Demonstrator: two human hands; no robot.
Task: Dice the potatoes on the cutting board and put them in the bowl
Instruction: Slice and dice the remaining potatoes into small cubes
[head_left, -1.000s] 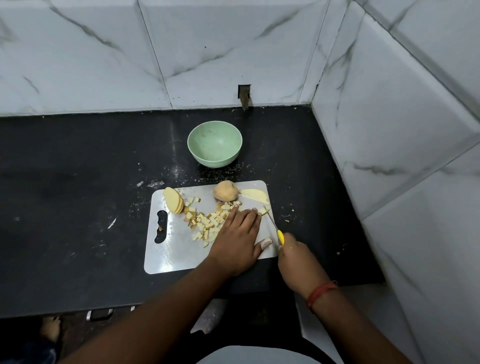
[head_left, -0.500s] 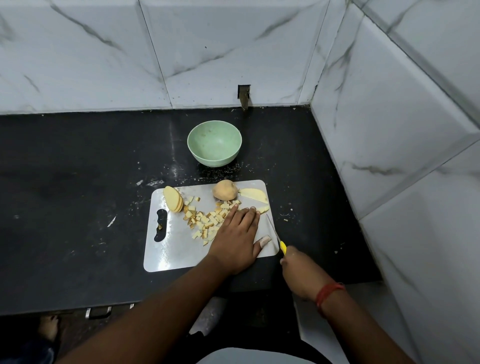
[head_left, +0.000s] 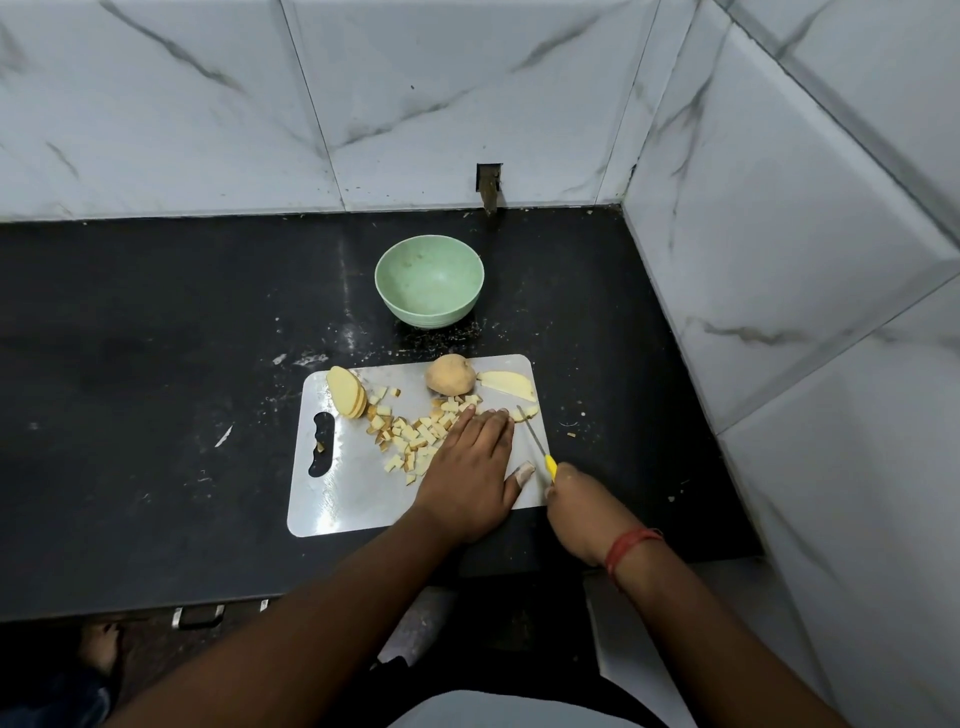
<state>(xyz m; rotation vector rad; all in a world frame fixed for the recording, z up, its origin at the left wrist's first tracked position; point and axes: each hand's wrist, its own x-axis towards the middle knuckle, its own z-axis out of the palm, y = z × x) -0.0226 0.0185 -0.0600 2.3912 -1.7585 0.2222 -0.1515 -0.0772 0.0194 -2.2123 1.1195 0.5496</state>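
Observation:
A white cutting board (head_left: 353, 499) lies on the black counter. On it are a whole potato (head_left: 451, 374), a stack of slices (head_left: 346, 393) at the far left, a long slice (head_left: 506, 384) at the far right and a heap of diced potato (head_left: 415, 434). My left hand (head_left: 474, 467) lies flat on the board with straight fingers, covering potato pieces near the right edge. My right hand (head_left: 576, 506) grips the yellow-handled knife (head_left: 537, 449), whose blade points toward the cut pieces beside my left fingertips. The empty green bowl (head_left: 429, 280) stands behind the board.
Marble-tiled walls close the counter at the back and on the right (head_left: 779, 260). A small notch with a pipe stub (head_left: 489, 187) sits in the back wall. Crumbs and specks dot the counter (head_left: 156, 364) around the board. The counter's front edge runs just below the board.
My right hand with the knife has drawn back slightly toward me along the board's right edge. My left hand has stayed flat in place.

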